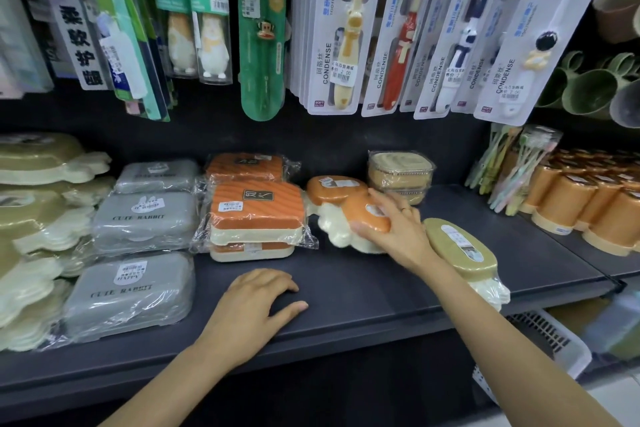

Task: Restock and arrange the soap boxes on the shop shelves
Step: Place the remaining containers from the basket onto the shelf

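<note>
"CUTE RABBIT" on grey soap boxes [143, 218]; "KIDS", "CONDENSE" on toothbrush packs [332, 28].

left hand [254, 305] flat; right hand [391, 229] gripping

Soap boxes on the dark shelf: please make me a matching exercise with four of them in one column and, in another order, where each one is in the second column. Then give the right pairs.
Things:
1. grey rabbit box
2. orange wavy box
3. orange paw box
4. olive paw box

Places:
A. under the right hand
B. near the shelf's front edge, right of the right forearm
C. front of the grey row, left of the left hand
D. on top of a wrapped stack, mid-shelf

Pairs: 1-C, 2-D, 3-A, 4-B
</note>
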